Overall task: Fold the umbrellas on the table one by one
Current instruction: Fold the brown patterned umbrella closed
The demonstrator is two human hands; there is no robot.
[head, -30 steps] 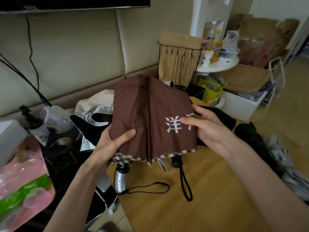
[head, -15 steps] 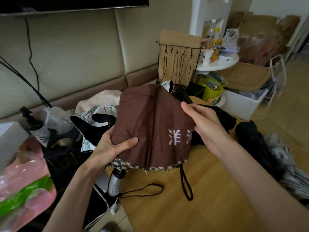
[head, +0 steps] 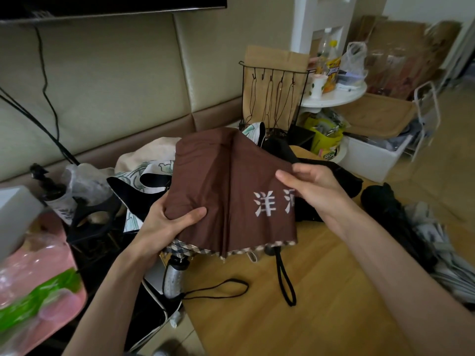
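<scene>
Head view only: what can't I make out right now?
1. Ribs and shaft of the brown umbrella: head view, under its own canopy.
2. The second white character: head view, half covered by the right hand.
3. Fingers of the left hand: head view, behind the canopy.
4. The striped fabric: head view, cut by the right edge.

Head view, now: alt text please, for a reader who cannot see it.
A person holds a collapsed brown umbrella with white characters above a wooden table: the left hand grips its canopy, the right hand holds its right edge. Its silver handle hangs below; a black umbrella lies beyond.
</scene>
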